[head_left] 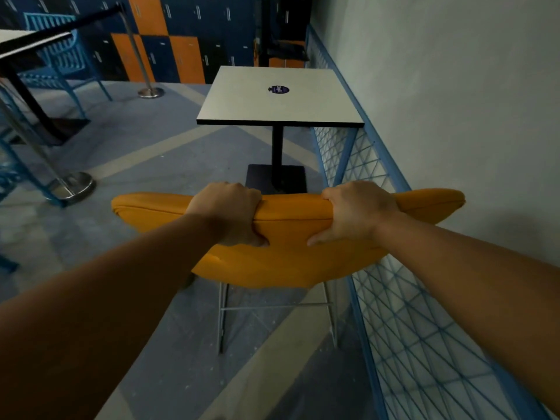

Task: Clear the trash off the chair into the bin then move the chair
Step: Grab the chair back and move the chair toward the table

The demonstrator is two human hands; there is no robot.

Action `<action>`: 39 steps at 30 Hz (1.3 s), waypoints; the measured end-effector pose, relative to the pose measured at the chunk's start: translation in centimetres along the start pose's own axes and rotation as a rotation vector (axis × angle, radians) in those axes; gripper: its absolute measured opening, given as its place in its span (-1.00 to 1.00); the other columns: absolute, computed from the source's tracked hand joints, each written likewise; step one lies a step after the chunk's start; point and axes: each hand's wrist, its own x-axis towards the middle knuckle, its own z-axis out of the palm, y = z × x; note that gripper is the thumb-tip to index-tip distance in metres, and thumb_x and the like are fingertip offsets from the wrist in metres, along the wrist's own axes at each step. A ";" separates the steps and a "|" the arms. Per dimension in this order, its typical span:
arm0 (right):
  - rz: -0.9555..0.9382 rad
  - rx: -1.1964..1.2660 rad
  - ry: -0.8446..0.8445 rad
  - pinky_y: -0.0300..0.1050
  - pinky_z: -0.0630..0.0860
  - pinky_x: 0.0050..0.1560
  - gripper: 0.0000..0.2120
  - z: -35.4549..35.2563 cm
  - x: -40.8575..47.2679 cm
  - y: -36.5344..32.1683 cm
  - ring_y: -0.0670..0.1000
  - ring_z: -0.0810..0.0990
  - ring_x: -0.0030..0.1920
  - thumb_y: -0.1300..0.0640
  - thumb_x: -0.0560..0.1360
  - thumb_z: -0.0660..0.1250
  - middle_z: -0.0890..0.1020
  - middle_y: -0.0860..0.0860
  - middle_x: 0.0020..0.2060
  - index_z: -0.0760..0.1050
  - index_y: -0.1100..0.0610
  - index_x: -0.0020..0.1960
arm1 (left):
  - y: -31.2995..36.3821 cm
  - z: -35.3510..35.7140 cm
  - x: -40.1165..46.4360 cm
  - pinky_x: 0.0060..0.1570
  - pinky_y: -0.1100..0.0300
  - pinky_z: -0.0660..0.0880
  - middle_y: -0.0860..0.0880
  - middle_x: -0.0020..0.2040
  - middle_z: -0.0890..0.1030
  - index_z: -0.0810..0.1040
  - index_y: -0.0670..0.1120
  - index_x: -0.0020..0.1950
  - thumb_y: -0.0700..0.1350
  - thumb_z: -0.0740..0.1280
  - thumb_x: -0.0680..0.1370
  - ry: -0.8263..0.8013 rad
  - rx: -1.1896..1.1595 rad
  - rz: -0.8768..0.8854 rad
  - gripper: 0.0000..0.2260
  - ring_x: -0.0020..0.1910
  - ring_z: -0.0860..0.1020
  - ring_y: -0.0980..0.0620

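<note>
An orange padded chair point(288, 256) on thin metal legs stands in front of me, seen from behind its backrest. My left hand point(230, 212) grips the top edge of the backrest left of centre, fingers curled over the front. My right hand point(357, 212) grips the same edge right of centre. The seat is hidden behind the backrest, so I cannot tell whether any trash lies on it. No bin is in view.
A square grey table point(242, 104) on a black pedestal stands just beyond the chair. A blue wire-mesh bench point(424, 328) runs along the wall on the right. Stanchion posts point(69, 183), blue chairs and another table stand on the left; lockers line the far wall.
</note>
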 end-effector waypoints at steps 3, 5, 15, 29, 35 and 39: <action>0.007 -0.005 -0.004 -0.05 0.52 -0.15 -0.28 0.1 2.3 1.3 0.02 0.53 -0.22 -0.59 0.12 0.27 0.56 -0.04 -0.20 0.43 -0.02 -0.04 | -0.9 0.2 2.4 -0.10 0.09 0.53 0.02 -0.08 0.61 0.46 0.08 0.10 0.45 0.37 0.28 0.003 0.001 -0.005 -0.41 -0.15 0.55 0.00; 0.006 -0.006 -0.011 -0.05 0.52 -0.15 -0.30 0.0 4.2 2.2 0.02 0.53 -0.22 -0.58 0.14 0.28 0.56 -0.03 -0.20 0.43 -0.02 -0.03 | -1.7 0.1 4.4 -0.10 0.08 0.53 0.03 -0.10 0.60 0.45 0.08 0.08 0.44 0.37 0.28 0.006 0.001 0.001 -0.43 -0.16 0.54 0.01; 0.020 0.038 0.028 -0.04 0.54 -0.16 -0.33 -0.4 14.4 6.0 0.01 0.54 -0.24 -0.55 0.15 0.31 0.57 -0.05 -0.22 0.44 -0.02 -0.06 | -7.3 -0.4 14.5 -0.15 0.11 0.49 0.04 -0.12 0.59 0.47 0.08 0.06 0.43 0.40 0.26 0.041 -0.013 0.032 -0.44 -0.18 0.52 0.02; -0.001 0.026 0.116 -0.09 0.47 -0.24 -0.33 0.5 28.0 13.7 0.00 0.52 -0.29 -0.60 0.10 0.26 0.56 -0.04 -0.27 0.41 -0.03 -0.17 | -12.8 -1.1 28.5 -0.20 0.13 0.50 0.03 -0.17 0.55 0.48 0.05 0.05 0.42 0.41 0.27 0.069 -0.011 0.076 -0.43 -0.22 0.52 0.01; -0.038 0.047 0.120 -0.15 0.35 -0.28 -0.43 0.0 33.6 16.8 -0.03 0.46 -0.33 -0.54 0.14 0.33 0.48 -0.09 -0.33 0.32 -0.07 -0.24 | -15.2 -1.4 34.5 -0.20 0.14 0.48 0.07 -0.18 0.54 0.47 0.07 0.05 0.42 0.39 0.28 0.067 -0.008 0.068 -0.46 -0.22 0.52 0.04; -0.054 0.059 0.119 -0.15 0.32 -0.25 -0.43 -0.2 37.2 18.8 -0.02 0.47 -0.31 -0.52 0.16 0.34 0.50 -0.07 -0.30 0.30 -0.06 -0.22 | -16.5 -1.6 38.6 -0.14 0.12 0.53 0.04 -0.07 0.62 0.47 0.07 0.09 0.44 0.39 0.27 0.061 0.000 0.050 -0.42 -0.16 0.56 0.01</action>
